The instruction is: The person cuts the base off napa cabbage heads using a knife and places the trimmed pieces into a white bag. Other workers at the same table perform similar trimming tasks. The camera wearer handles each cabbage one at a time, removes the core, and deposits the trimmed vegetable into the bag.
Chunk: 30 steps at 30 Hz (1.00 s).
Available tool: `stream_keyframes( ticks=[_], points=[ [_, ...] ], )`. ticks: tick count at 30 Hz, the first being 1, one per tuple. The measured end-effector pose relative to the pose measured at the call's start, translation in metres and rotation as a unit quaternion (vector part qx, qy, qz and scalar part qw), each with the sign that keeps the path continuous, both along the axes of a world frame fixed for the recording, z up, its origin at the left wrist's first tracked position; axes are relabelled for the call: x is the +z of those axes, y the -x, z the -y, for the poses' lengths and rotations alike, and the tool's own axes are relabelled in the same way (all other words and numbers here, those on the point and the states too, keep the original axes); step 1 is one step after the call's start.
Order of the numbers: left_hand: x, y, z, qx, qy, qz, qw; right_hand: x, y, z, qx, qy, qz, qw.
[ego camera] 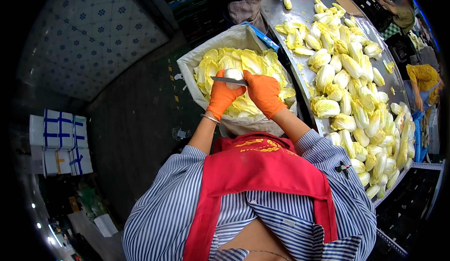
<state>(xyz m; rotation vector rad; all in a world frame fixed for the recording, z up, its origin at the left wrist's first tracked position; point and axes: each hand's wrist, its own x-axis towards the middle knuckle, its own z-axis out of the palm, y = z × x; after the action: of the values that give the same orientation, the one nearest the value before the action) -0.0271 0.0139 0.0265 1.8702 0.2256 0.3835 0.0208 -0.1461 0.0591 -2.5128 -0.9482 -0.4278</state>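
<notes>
In an orange glove, my left hand grips a napa cabbage with its white base end facing me. My right hand, gloved alike, is closed around the handle end of a knife. The blade lies across the cabbage's base and points left. Both hands are above a large bin with a white woven liner, and loose yellow cabbage leaves fill it. The knife's handle is hidden inside my right glove.
A metal table on the right bears many trimmed napa cabbages. A co-worker in a plaid apron stands beyond the bin. Another person in yellow is across the table. White foam boxes are stacked at left.
</notes>
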Motion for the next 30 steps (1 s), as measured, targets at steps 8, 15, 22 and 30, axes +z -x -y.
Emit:
stream_keyframes(
  ticks=[8,15,22,30],
  points=[
    [0.004,0.006,0.000,-0.016,-0.011,-0.021,1.000,-0.023,-0.021,0.000,-0.011,0.015,-0.056,0.998],
    [-0.018,0.011,-0.003,0.012,0.052,-0.089,0.995,-0.059,-0.043,-0.008,-0.014,0.050,-0.127,0.991],
    [-0.012,0.008,-0.030,-0.016,0.108,-0.024,0.994,-0.104,-0.089,0.033,-0.066,-0.027,-0.270,0.960],
    [0.023,-0.018,-0.014,-0.176,-0.087,0.067,0.978,-0.030,-0.058,-0.013,0.148,-0.434,-0.739,0.494]
  ],
)
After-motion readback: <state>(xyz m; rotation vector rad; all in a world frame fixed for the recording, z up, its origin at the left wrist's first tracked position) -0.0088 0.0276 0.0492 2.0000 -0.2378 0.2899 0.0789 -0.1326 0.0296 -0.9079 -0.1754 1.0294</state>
